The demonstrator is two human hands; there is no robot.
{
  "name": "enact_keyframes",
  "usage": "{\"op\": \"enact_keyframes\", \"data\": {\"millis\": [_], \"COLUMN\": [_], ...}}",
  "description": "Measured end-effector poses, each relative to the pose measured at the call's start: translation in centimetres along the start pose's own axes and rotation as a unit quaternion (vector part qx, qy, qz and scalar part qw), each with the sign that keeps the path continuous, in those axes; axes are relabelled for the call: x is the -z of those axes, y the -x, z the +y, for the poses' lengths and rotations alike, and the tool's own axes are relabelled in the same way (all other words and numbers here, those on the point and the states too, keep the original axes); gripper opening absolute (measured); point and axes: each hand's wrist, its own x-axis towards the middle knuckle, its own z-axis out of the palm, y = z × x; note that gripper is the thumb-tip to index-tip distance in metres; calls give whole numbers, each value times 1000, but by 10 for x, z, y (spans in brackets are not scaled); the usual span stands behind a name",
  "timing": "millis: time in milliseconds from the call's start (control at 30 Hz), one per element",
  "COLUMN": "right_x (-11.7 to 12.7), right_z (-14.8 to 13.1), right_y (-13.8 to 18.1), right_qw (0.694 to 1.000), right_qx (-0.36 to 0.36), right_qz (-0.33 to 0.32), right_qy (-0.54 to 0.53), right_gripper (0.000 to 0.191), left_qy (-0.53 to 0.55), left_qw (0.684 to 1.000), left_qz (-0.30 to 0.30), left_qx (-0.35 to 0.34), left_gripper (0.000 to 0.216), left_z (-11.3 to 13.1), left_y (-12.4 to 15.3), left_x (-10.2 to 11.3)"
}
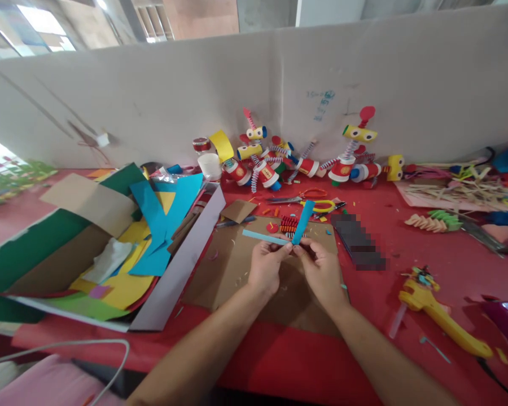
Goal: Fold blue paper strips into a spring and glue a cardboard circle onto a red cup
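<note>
Two blue paper strips meet between my hands above a cardboard sheet (220,265). The light blue strip (260,235) runs out to the left, past my left hand (266,262), whose fingers pinch it near the joined end. Pointing up and away is the brighter blue strip (303,223), pinched at its lower end by my right hand (319,270). My fingertips almost touch where the strips cross. Just behind lie folded red-orange paper pieces (288,224) and a small red paper disc (272,228).
On the left stands a box (186,282) of coloured paper. Scissors (322,204) and a dark phone (358,242) lie beyond my hands. A yellow glue gun (444,321) rests at right. Several paper-cup figures (265,172) line the partition (173,101).
</note>
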Motion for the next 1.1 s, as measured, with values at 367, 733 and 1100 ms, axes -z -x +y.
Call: {"op": "enact_keyframes", "data": {"millis": [367, 733, 1100], "right_x": [1, 5, 5], "right_z": [-17, -6, 1], "right_y": [2, -1, 2], "right_qw": [994, 999, 988], "right_qx": [-16, 11, -81], "right_qz": [-68, -44, -53], "right_qy": [-80, 12, -123], "right_gripper": [29, 25, 27], "left_qy": [-45, -54, -69], "left_qw": [999, 996, 988], "left_qz": [-4, -19, -129], "left_qx": [-26, -64, 49], "left_gripper": [12, 11, 33], "left_z": [5, 1, -7], "left_y": [3, 2, 0], "left_x": [-2, 3, 2]}}
